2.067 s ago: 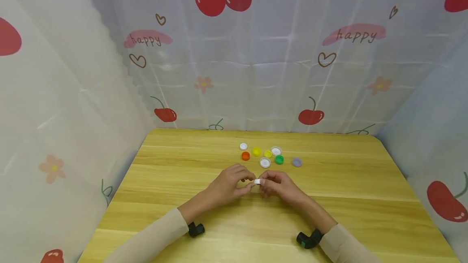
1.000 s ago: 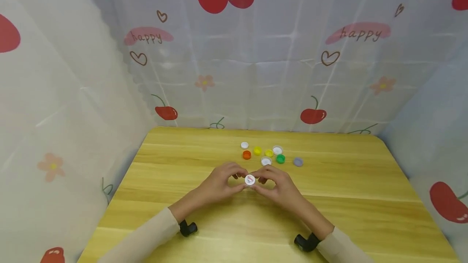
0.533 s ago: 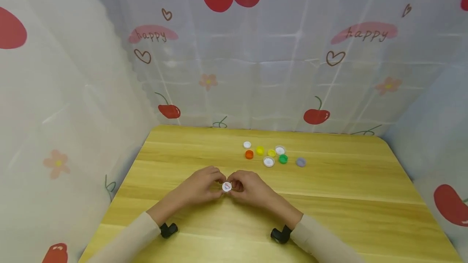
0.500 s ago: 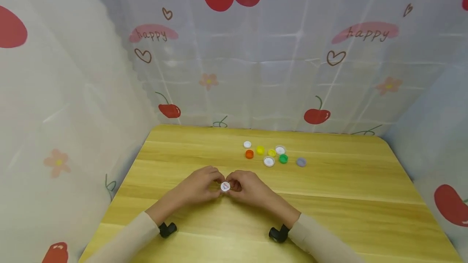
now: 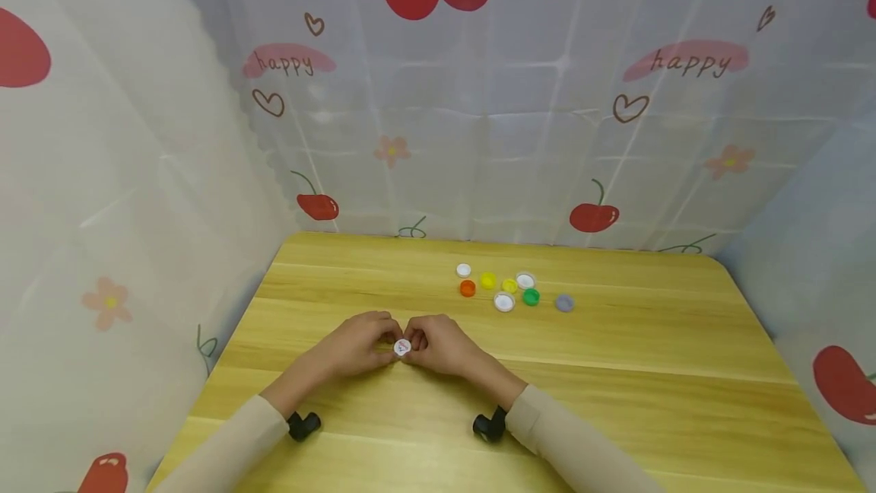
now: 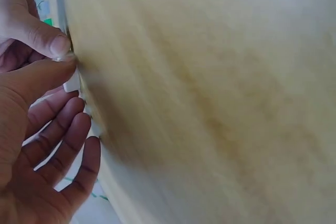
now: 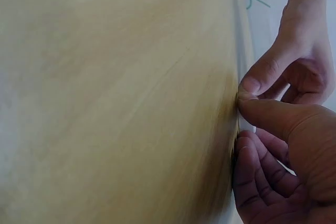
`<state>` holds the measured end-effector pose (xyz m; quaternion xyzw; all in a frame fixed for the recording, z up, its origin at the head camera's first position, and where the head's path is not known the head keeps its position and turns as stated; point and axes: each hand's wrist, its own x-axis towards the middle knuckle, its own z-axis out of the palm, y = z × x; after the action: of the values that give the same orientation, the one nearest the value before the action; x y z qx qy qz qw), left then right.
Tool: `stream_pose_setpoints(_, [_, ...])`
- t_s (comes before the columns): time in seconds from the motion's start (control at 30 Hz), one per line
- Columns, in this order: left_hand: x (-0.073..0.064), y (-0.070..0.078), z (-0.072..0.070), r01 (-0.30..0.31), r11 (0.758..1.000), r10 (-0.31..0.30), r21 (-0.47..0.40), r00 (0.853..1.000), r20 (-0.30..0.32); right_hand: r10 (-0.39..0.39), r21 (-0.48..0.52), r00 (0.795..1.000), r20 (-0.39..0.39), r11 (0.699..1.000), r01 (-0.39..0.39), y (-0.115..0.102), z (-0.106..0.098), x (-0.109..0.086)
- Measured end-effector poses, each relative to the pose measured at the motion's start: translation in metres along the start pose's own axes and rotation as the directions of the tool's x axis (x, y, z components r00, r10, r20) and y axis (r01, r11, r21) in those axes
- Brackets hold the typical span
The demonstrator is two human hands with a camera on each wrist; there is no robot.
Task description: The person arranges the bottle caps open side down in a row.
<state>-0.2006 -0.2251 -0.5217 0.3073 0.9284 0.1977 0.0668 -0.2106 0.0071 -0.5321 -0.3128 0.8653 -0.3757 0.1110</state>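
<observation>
A small white round bottle cap (image 5: 402, 347) with a red and blue print on its top sits between both hands, left of the table's middle. My left hand (image 5: 356, 344) pinches its left side with thumb and forefinger. From the other side, my right hand (image 5: 443, 345) pinches it too. The left wrist view shows the cap's white edge (image 6: 72, 83) under the two thumbs, which meet there. Lower fingers of the left hand (image 6: 47, 145) spread loosely below. In the right wrist view the fingers of the right hand (image 7: 310, 150) cover most of the cap.
Several caps lie in a cluster farther back: white (image 5: 463, 270), orange (image 5: 468, 288), yellow (image 5: 488, 281), green (image 5: 531, 297), clear-rimmed white (image 5: 504, 302) and greyish purple (image 5: 564, 303). The wooden table (image 5: 616, 402) is enclosed by a printed curtain (image 5: 465, 135). Black wrist cameras (image 5: 490, 426) hang under the forearms.
Both hands have moved left together, carrying the white cap. Its printed face, earlier seen edge-on, has turned up toward the head camera. The clustered caps have stayed in place.
</observation>
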Motion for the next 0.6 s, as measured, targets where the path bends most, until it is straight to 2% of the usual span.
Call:
stream_pose_setpoints(0.17, [0.0,-0.001,-0.002,0.019,0.999,-0.019,-0.028,1.0,0.018,0.016,0.068,1.0,0.021,0.998,-0.017,0.001,-0.001,0.001])
stream_pose_setpoints(0.4, [0.001,-0.001,-0.002,0.03,0.998,-0.028,-0.064,0.999,0.031,0.007,0.069,1.0,0.014,0.998,-0.008,0.001,-0.001,-0.001])
stream_pose_setpoints(0.6, [0.004,0.0,-0.01,0.061,0.994,-0.054,-0.095,0.996,0.071,0.032,0.118,0.999,-0.005,0.993,-0.032,0.013,-0.009,-0.007])
